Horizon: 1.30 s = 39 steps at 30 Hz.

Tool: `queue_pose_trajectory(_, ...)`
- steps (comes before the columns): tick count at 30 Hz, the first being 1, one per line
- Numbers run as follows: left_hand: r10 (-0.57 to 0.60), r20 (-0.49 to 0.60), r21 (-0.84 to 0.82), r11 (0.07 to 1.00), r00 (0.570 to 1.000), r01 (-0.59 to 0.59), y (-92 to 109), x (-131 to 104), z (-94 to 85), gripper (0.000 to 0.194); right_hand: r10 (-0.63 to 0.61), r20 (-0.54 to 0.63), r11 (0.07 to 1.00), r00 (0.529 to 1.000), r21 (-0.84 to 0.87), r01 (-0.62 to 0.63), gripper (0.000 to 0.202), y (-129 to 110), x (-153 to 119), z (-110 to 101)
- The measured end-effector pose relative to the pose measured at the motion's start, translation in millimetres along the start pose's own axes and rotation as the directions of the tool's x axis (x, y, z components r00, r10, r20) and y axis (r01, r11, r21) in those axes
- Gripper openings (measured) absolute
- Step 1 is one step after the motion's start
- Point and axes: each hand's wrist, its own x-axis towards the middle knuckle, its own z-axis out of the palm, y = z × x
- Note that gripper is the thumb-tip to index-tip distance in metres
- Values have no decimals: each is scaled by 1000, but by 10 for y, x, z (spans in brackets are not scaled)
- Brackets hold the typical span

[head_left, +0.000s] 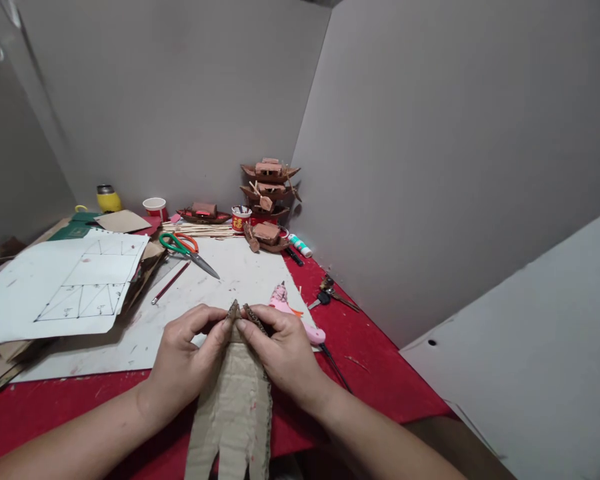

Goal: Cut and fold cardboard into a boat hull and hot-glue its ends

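A long strip of corrugated cardboard (235, 400) hangs toward me over the table's front edge, its near end cut into prongs. At its far end, narrow flaps stand up with their fluted edges showing. My left hand (190, 350) pinches the left flap between thumb and fingertips. With thumb and fingers closed, my right hand (283, 350) grips the right flap. The fingertips of both hands nearly meet. Just beyond my right hand lies a pink glue gun (280, 297), partly hidden by it.
Green-and-orange-handled scissors (195, 257) and a pencil (171, 283) lie on a white board (145, 347). Drawn paper sheets (95, 287) are stacked at left. Small model boats (270, 190), sticks (200, 230) and cups (155, 207) stand at the back. Keys (323, 299) lie at right on red cloth (370, 367).
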Motion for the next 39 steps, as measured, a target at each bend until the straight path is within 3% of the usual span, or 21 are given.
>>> queue_pose_trajectory(8, -26, -35, 2, 1000, 999, 26, -22, 3, -18, 20, -32, -27, 999, 999, 9, 32, 16, -6, -18, 0)
queue_pose_trajectory(13, 30, -26, 17, 999, 999, -30, -16, -1, -15, 28, -89, -56, 996, 994, -37, 87, 14, 11, -27, -14)
queue_pose_trajectory(20, 132, -42, 10, 991, 990, -132, -67, -14, 45, 25, -116, -84, 993, 990, -18, 115, 16, 46, -40, -4)
queue_pose_trajectory(28, 87, -70, 99, 992, 994, -80, -73, -46, 41, 26, 76, -34, 997, 997, 7, -75, 12, -16, -34, -2)
queue_pose_trajectory(31, 55, -22, 105, 993, 998, -52, -80, -31, 25, 25, 91, 1, 996, 996, 21, -91, 12, -18, -29, -5)
queue_pose_trajectory(34, 34, 16, 101, 994, 999, -35, -23, 76, -35, 27, 100, -23, 995, 995, 33, -99, 11, -14, -11, -25)
queue_pose_trajectory(36, 46, -28, 107, 993, 999, -43, 35, 132, -111, 25, 124, -61, 992, 990, 46, -121, 12, -8, 8, -48)
queue_pose_trajectory(39, 84, -96, 147, 987, 992, -69, -18, -112, -229, 25, 174, -106, 982, 979, 99, -163, 15, 4, 37, -81)
